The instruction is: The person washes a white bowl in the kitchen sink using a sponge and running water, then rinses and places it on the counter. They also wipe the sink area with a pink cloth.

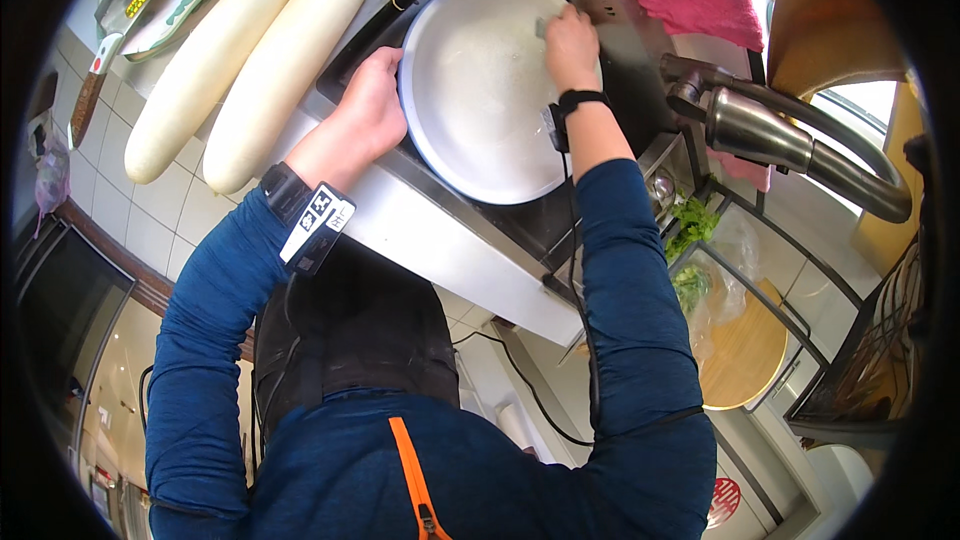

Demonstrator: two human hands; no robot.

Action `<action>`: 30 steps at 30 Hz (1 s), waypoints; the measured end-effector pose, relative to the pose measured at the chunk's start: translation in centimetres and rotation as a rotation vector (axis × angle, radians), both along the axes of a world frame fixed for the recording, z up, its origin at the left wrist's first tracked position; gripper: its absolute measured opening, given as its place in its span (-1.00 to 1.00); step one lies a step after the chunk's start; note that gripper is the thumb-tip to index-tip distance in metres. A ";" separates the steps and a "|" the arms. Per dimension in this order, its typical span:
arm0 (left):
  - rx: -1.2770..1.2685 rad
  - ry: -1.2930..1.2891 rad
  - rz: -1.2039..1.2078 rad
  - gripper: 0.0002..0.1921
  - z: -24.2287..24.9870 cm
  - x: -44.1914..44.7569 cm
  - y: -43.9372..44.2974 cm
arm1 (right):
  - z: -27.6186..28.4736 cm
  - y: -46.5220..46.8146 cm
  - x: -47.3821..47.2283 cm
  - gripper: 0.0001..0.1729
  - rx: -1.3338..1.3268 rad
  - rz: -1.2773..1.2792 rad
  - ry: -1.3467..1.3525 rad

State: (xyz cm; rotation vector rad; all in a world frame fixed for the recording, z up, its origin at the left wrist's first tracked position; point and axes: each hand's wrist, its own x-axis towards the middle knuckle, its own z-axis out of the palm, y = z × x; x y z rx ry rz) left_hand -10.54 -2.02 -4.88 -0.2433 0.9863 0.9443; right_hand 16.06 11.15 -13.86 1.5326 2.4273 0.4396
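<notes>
A round white basin [480, 90] with a blue rim sits tilted over the dark sink [525, 232]. Its inside looks wet, and a little cloudy liquid appears to lie in it. At the near left side, my left hand [367, 109] grips the basin's rim. My right hand [571, 45] is inside the basin by its far right wall, fingers curled over a small grey-green piece [541, 28], perhaps a scouring pad. Most of that piece is hidden under the fingers. Both wrists carry strapped devices with cables.
Two long white radishes [292, 67] lie left of the sink, beside a plate [191, 0] and a kitchen knife [112, 37]. A metal faucet [757, 127] and a pink cloth [697, 4] are to the right. Leafy greens [694, 225] and a round wooden board [742, 352] occupy a rack [810, 270].
</notes>
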 end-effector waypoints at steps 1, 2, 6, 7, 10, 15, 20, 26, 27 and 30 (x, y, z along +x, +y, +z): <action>0.009 0.002 -0.002 -0.54 0.0 0.0 0.0 | -0.1 -1.0 1.5 -0.85 -0.047 -0.030 -0.061; 0.020 0.000 -0.002 -0.54 0.0 0.0 0.0 | 0.0 -2.3 2.8 -0.85 -0.112 -0.057 -0.136; 0.019 -0.053 -0.002 -0.56 -0.9 -0.2 -0.2 | 1.3 -7.3 5.5 -0.76 -0.543 -0.348 -0.111; 0.009 -0.062 -0.018 -0.57 -1.4 -0.2 -0.3 | 1.9 -8.6 5.8 -0.69 -0.586 -0.396 -0.057; 0.030 -0.083 -0.058 -0.58 -3.4 -0.3 -0.3 | 3.0 -12.5 7.0 -0.65 -0.549 -0.529 0.148; 0.134 0.614 -0.429 -0.48 -6.3 1.6 0.1 | 1.0 -16.2 9.9 -0.32 -0.190 -1.021 0.592; 0.268 1.137 -0.886 -0.32 -5.9 0.8 1.6 | -1.5 -15.4 10.5 -0.25 -0.381 -1.149 0.838; 0.482 1.355 -1.019 -0.46 -5.8 -0.3 2.7 | 3.0 -15.3 10.2 -0.39 -0.329 -1.010 0.690; 0.466 1.360 -1.024 -0.47 -6.0 0.0 3.0 | 4.0 -14.9 10.4 -0.40 -0.332 -0.977 0.700; 0.526 1.328 -1.045 -0.53 -5.9 -0.1 4.3 | 6.8 -13.4 11.3 -0.47 -0.427 -0.982 0.771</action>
